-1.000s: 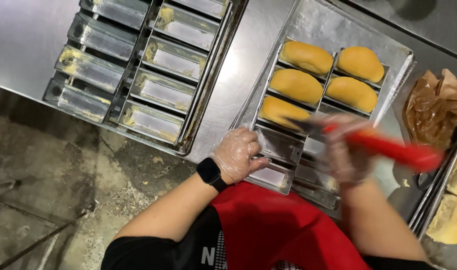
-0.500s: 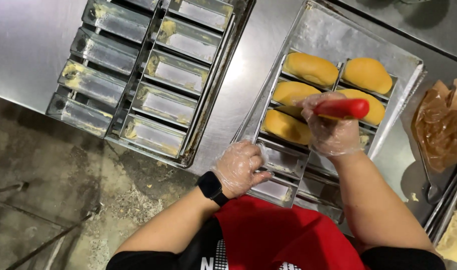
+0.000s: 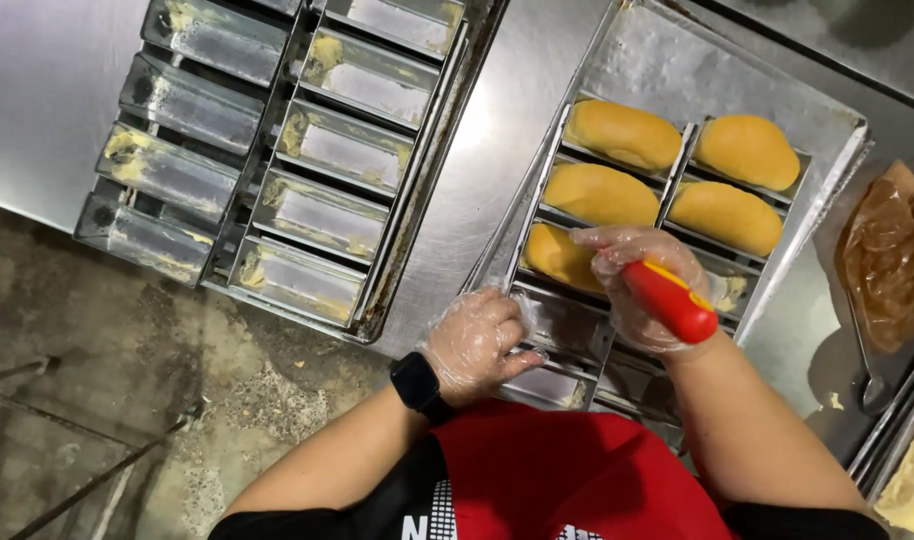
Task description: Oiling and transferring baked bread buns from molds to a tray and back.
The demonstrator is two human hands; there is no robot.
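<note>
1. Nearest the camera, a red apron (image 3: 567, 470) fills the bottom edge, with both bare forearms reaching out past it over a steel table (image 3: 497, 130).
2. Just beyond, the left hand (image 3: 474, 343) — in a clear plastic glove, a black smartwatch (image 3: 417, 385) on its wrist — rests with curled fingers on the near left edge of a set of strapped loaf tins (image 3: 577, 340), pressing on the rim; it grips nothing else.
3. Level with it and to the right, the right hand (image 3: 642, 285), also gloved, is closed around the red handle of a tool (image 3: 672, 302); the working end is hidden under the hand, so its kind cannot be told.
4. That hand sits over the tin holding the nearest golden loaf (image 3: 562, 258), touching or almost touching it.
5. Farther on, four more loaves (image 3: 677, 175) lie in two pairs in the far tins — all on a metal tray (image 3: 677, 80).
6. To the near right, crumpled brown paper (image 3: 892, 260) lies beside the tray.
7. Far left, well apart from the hands, a second set of empty greased tins (image 3: 277, 150) sits at the table edge.
</note>
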